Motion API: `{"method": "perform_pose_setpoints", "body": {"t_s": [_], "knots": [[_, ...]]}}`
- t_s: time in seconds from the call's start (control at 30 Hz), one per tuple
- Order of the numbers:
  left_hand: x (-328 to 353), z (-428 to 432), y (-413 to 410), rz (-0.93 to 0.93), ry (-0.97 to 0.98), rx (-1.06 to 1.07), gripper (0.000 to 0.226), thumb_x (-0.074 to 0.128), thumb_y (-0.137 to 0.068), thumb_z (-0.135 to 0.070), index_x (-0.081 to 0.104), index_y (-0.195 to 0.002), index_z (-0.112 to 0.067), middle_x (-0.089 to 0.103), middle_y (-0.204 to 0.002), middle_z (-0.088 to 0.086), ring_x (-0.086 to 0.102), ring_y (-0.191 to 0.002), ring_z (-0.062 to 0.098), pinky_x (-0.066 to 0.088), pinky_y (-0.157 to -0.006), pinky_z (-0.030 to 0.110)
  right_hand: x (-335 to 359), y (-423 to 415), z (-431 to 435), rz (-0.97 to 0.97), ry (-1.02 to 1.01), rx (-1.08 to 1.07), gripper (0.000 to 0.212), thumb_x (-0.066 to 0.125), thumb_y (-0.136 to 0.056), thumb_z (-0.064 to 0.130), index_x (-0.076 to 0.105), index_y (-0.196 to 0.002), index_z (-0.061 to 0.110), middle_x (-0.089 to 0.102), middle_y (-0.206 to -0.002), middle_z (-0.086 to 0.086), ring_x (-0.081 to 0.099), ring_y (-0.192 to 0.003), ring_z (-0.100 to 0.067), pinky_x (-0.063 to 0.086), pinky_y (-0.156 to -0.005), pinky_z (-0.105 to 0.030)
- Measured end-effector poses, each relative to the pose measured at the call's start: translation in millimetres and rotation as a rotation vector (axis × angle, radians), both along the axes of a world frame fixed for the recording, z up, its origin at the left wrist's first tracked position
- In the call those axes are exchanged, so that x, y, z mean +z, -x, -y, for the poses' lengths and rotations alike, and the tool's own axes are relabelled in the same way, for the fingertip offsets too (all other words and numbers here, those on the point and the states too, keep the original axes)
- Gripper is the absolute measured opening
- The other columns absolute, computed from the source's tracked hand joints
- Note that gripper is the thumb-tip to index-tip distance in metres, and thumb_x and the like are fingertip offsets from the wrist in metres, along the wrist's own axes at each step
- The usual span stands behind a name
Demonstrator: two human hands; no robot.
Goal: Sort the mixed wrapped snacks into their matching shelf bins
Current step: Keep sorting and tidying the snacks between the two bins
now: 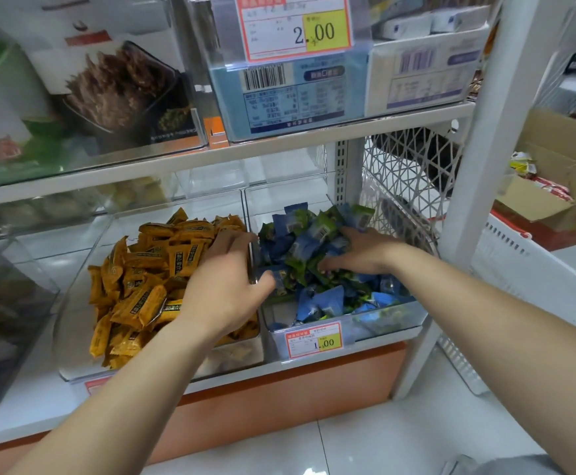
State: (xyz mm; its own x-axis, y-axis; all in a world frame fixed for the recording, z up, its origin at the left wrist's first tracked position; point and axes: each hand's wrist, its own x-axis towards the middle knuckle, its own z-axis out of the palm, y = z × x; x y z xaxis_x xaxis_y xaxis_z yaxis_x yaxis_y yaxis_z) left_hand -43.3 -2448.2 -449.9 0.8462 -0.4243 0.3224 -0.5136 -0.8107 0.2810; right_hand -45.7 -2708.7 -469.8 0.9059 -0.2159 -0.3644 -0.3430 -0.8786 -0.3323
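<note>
Orange-wrapped bars [142, 286] are sitting heaped in the L clear bin [74, 354]; blue & green pkts [314, 248] are filling the R clear bin [393, 318] beside it, same low shelf. L hand [225, 279] is straddling the wall btwn the 2 bins, fingers lying over the orange pile, thumb poking toward the blue side. Can't tell if it's pinching anything. R hand [362, 252] is digging into the blue/green heap, fingers bent & partly buried, so can't tell if they're closing on a pkt either. Judging by that, the R bin is holding 2 mixed kinds & sorting is looking far from done. Risks: raking w/ both hands could be nudging pkts over the low wall into the wrong bin; grabbing blind could be dragging greens along w/ blues; pkts near the front lip could be spilling out.
</note>
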Motion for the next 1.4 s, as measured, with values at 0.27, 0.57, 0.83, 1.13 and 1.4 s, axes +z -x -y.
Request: {"method": "perform_pose_setpoints", "body": {"t_s": [0.27, 0.57, 0.83, 1.13, 1.4], "knots": [[-1, 5, 2, 0.026, 0.081, 0.028, 0.053, 0.069, -0.081, -0.044, 0.057, -0.128, -0.024, 0.057, -0.119, 0.000, 0.062, -0.094, 0.021, 0.043, -0.070, 0.022, -18, -13, -42, 0.083, -0.561, 0.046, 0.087, 0.071, -0.073, 0.068, 0.047, -0.146, 0.028, 0.055, -0.144, 0.006, 0.051, -0.132, -0.017, 0.037, -0.112, -0.036], [2, -6, 0, -0.022, 0.056, -0.010, 0.054, 0.062, -0.089, -0.043, 0.052, -0.139, -0.025, 0.052, -0.138, -0.003, 0.057, -0.114, 0.019, 0.044, -0.083, 0.023, 26, -5, -18, 0.255, -0.630, -0.124, 0.056, 0.048, -0.086, 0.074, 0.064, -0.123, 0.036, 0.058, -0.135, 0.007, 0.055, -0.112, -0.020, 0.041, -0.095, -0.037], [28, 39, 20, 0.066, 0.060, -0.098, 0.045, 0.057, -0.087, -0.039, 0.060, -0.128, -0.020, 0.064, -0.120, 0.003, 0.060, -0.107, 0.022, 0.045, -0.082, 0.028, 5, -9, 6, 0.278, -0.332, -0.229, 0.070, 0.047, -0.095, 0.062, 0.034, -0.152, 0.024, 0.041, -0.154, -0.007, 0.051, -0.125, -0.030, 0.037, -0.085, -0.031], [-20, 127, -34, -0.624, 0.104, 0.427, 0.096, 0.044, -0.093, -0.065, 0.013, -0.154, 0.002, 0.019, -0.156, 0.026, 0.030, -0.140, 0.042, 0.037, -0.108, 0.048, -15, -18, 16, 0.105, -0.433, -0.227, 0.072, 0.033, -0.098, 0.066, 0.038, -0.153, 0.020, 0.040, -0.156, -0.010, 0.047, -0.134, -0.031, 0.039, -0.103, -0.032], [-30, 117, -54, -0.736, 0.151, 0.361, 0.079, 0.036, -0.093, -0.069, 0.054, -0.137, -0.006, 0.057, -0.136, 0.015, 0.057, -0.114, 0.032, 0.039, -0.084, 0.030, -15, -16, 11, 0.087, -0.747, -0.228, 0.065, 0.035, -0.094, 0.070, 0.052, -0.141, 0.029, 0.046, -0.151, -0.003, 0.047, -0.132, -0.025, 0.033, -0.099, -0.033]]}}
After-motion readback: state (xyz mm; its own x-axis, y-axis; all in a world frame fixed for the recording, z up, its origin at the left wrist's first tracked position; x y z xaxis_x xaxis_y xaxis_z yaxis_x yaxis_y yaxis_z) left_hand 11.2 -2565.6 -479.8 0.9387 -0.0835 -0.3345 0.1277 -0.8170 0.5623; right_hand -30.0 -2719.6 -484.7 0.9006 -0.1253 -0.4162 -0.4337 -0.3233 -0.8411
